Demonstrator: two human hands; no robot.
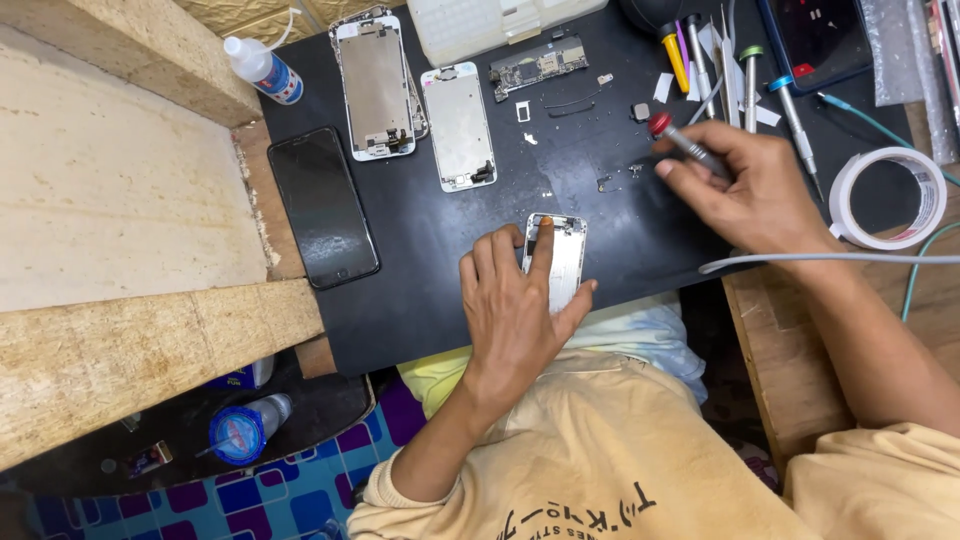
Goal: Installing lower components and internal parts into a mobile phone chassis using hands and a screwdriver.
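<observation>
Left hand (520, 305) flat over the lower half of the phone shell (558, 255), forefinger stretched up its middle toward the top edge, thumb hooked round the right side; holding the shell down on the black mat (440, 240) rather than lifting it. Long axis of the shell running away from the body, tilted a little to the right, top end bare and open to view.

Right hand (745, 190) closed narrowly about a screwdriver (685, 140), red cap toward the upper left, shaft hidden under the fingers, tip not to be made out. Up and to the right of the shell, apart from it, with tiny loose parts (620, 178) on the mat just beside the fingertips. Shell thus down and to the left of the tool, with its exposed top end the nearest part.

Left hand on the shell, right hand clear of it.

Elsewhere on the mat: a dark phone (323, 208) at the left edge, two opened frames (375, 85) (458, 125) above, a circuit board (535, 65) beyond them, more screwdrivers (760, 85) at the upper right. Tape roll (888, 200) on the wood to the right; white bottle (262, 68) at the upper left. Grey cable (830, 260) crossing just under the right wrist.
</observation>
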